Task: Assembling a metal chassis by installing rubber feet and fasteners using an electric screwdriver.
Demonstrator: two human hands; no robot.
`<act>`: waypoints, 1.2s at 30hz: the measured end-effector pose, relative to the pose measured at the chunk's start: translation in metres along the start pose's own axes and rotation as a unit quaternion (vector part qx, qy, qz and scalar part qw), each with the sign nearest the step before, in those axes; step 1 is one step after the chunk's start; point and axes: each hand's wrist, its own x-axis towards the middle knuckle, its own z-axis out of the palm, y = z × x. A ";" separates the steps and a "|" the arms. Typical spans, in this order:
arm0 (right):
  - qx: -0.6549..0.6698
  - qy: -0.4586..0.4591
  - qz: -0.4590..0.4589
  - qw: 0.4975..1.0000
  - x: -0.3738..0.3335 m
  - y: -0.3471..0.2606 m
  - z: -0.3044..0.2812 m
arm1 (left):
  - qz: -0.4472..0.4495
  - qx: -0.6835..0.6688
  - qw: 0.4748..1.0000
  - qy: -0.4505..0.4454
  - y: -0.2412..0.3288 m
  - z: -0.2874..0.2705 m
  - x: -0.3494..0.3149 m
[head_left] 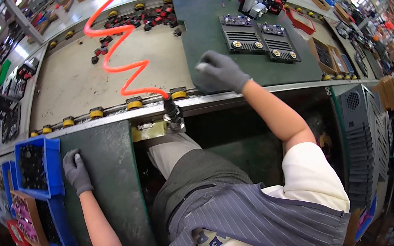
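Observation:
My right hand (pixel 219 72), in a grey glove, rests on the near left corner of a dark green mat (pixel 204 27) on the conveyor bench; its fingers curl around something small and pale that I cannot make out. Two black finned units (pixel 258 39) with round gold fittings lie on the mat, further back and to the right of that hand. My left hand (pixel 76 171), also gloved, lies flat with fingers apart on a dark green side surface (pixel 110 184), beside a blue bin (pixel 38 167) of dark parts.
An orange coiled air hose (pixel 114 44) hangs down to a tool (pixel 172 114) at the bench's front edge. Small red and black parts (pixel 143 19) lie at the back. Yellow rollers (pixel 96 113) line the rail. Stacked grey covers (pixel 366 140) stand at right, with cardboard boxes (pixel 327 56).

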 end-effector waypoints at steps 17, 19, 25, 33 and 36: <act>-0.298 0.035 0.122 0.946 0.003 0.125 -0.071 | 0.080 -0.011 0.997 -0.016 0.011 -0.017 -0.009; -0.350 -0.005 0.087 0.933 0.011 0.134 -0.065 | 0.071 -0.013 0.997 -0.007 0.025 -0.031 -0.021; -0.357 -0.043 0.053 0.932 0.036 0.102 -0.003 | 0.074 0.108 0.991 0.042 0.035 -0.142 -0.047; -0.331 -0.072 0.024 0.941 0.065 0.088 0.059 | -0.166 0.239 0.948 0.128 -0.077 -0.266 -0.036; -0.286 -0.041 -0.048 0.956 0.077 0.106 0.079 | -0.222 0.296 0.925 0.090 -0.091 -0.282 -0.007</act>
